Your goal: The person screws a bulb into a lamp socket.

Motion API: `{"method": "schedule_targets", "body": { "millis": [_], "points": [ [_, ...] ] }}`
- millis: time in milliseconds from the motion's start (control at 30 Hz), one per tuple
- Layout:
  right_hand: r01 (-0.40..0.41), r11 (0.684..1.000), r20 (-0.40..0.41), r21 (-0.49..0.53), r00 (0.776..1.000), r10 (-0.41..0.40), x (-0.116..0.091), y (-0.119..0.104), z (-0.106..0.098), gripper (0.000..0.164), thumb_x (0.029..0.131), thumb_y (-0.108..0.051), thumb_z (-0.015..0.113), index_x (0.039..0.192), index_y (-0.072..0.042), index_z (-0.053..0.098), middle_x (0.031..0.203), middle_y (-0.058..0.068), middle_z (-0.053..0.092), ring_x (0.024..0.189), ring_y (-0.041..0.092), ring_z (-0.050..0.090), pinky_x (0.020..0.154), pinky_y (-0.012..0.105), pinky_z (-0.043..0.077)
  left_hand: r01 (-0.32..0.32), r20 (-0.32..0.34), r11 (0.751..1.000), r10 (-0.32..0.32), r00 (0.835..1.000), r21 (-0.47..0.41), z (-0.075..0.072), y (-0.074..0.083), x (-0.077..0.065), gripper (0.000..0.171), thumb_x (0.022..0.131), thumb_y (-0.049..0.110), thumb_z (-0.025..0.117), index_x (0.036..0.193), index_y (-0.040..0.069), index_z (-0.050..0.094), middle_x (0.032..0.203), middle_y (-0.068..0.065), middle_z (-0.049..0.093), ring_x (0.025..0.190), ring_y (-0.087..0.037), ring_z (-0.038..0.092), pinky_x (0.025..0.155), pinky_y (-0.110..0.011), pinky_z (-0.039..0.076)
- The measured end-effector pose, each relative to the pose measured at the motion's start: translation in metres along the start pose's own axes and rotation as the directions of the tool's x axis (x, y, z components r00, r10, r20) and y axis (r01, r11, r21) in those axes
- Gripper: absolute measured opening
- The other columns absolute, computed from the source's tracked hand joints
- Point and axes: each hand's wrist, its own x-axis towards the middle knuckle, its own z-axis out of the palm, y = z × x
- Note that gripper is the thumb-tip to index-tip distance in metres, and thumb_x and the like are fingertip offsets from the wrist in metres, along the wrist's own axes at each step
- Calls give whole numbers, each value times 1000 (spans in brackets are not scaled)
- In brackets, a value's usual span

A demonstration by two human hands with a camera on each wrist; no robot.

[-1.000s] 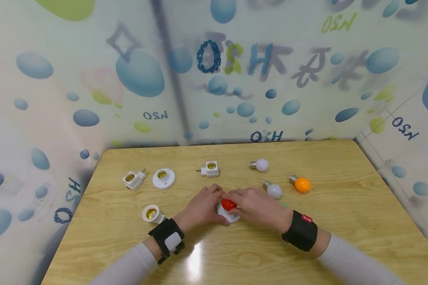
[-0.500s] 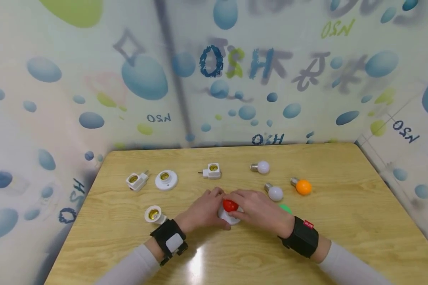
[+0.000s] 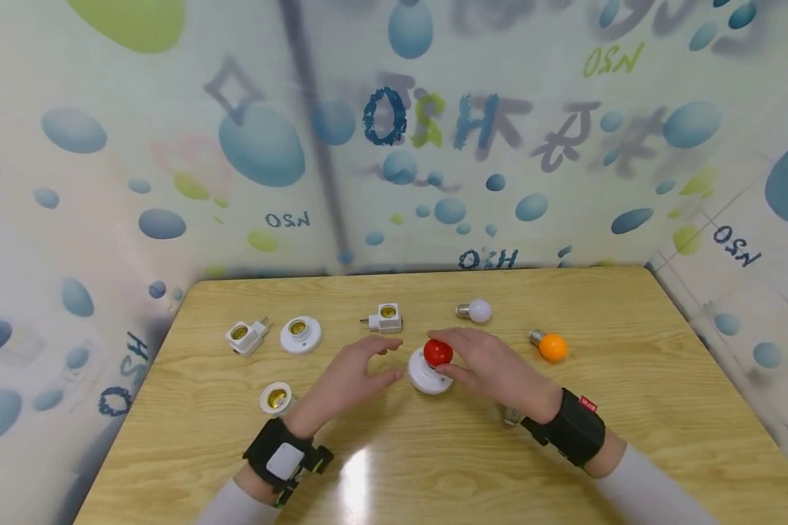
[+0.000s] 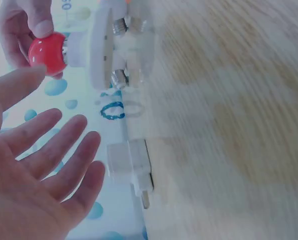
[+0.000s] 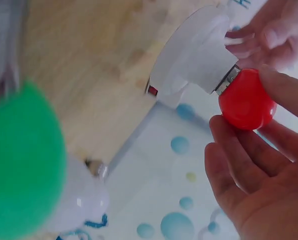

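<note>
My right hand [image 3: 499, 368] pinches a red light bulb [image 3: 438, 353] between thumb and fingers. The bulb's metal cap sits in a white round lamp holder [image 3: 428, 375], a thin band of it showing in the right wrist view. In the left wrist view the holder's base seems raised a little off the table. My left hand [image 3: 344, 379] is just left of the holder, apart from it, palm facing it and fingers loosely spread. Close to the right wrist lies a green bulb [image 5: 24, 165], mostly hidden in the head view, with a white bulb [image 5: 79, 200] beside it.
On the wooden table [image 3: 630, 408] lie two plug-in sockets [image 3: 246, 337] at the back, another round lamp holder [image 3: 300, 335], and a white socket [image 3: 276, 399] near the left wrist. A white bulb [image 3: 479, 311] and an orange bulb [image 3: 554, 348] lie at right. A patterned wall [image 3: 394, 204] stands behind.
My left hand has let go of the lamp holder's base and drawn away to the left. The red bulb and holder have shifted slightly back and right with my right hand.
</note>
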Motion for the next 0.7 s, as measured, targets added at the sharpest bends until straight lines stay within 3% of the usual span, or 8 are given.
{"method": "schedule_targets", "body": {
  "millis": [200, 400, 700],
  "points": [
    [-34, 999, -10, 16, 999, 34, 11, 14, -12, 51, 85, -26, 72, 131, -9, 59, 123, 3, 63, 106, 15, 59, 86, 33, 51, 26, -111, 998, -32, 993, -57, 3, -6, -6, 41, 89, 28, 67, 126, 10, 63, 123, 0, 63, 115, -18, 56, 94, -36, 44],
    [-95, 995, 29, 15, 995, 94, 27, 27, -13, 51, 87, -26, 71, 133, -9, 57, 127, 6, 61, 110, 17, 58, 89, 35, 49, 63, -237, 992, -87, 968, -106, 6, -12, -12, 38, 87, 25, 70, 121, 11, 67, 117, -1, 66, 109, -21, 59, 92, -39, 46],
    [-112, 994, 73, -4, 991, 112, 47, 46, -2, 48, 89, -24, 68, 133, -8, 56, 126, 6, 60, 108, 16, 56, 89, 33, 49, 99, -265, 990, -123, 956, -104, 7, -15, -19, 35, 87, 27, 69, 119, 12, 68, 117, -1, 65, 107, -21, 59, 90, -40, 47]
  ]
}}
